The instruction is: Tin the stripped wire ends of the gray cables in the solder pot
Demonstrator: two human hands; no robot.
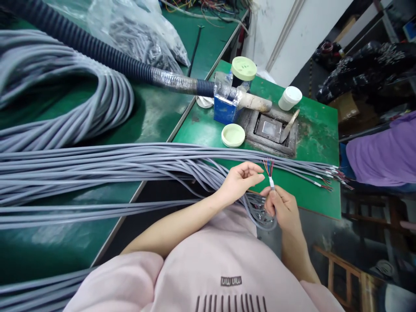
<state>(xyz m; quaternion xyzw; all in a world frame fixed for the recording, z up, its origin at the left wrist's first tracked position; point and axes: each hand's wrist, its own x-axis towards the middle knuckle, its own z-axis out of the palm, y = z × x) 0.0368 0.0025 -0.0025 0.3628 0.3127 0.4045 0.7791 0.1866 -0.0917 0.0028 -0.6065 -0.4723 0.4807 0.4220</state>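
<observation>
My right hand (280, 208) pinches the end of a grey cable (271, 183), which has a white sleeve and thin coloured wires (268, 168) fanning upward. My left hand (242, 183) hangs beside those wires, fingers curled and holding nothing. A long bundle of grey cables (97, 167) runs across the benches behind my wrists, its stripped ends (329, 175) lying on the green workbench (320, 130) at the right. Loops of the bundle droop below my right hand. Just beyond my hands sits a square metal solder pot (268, 129), with a flat scraper blade (289, 125) resting on its edge.
A black corrugated hose (97, 52) ends at a nozzle (256, 102) above a blue box (225, 110). A pale green lid (233, 135) and white jar (290, 97) stand nearby. A person in purple (380, 151) is at the right; a wooden stool (347, 273) stands below.
</observation>
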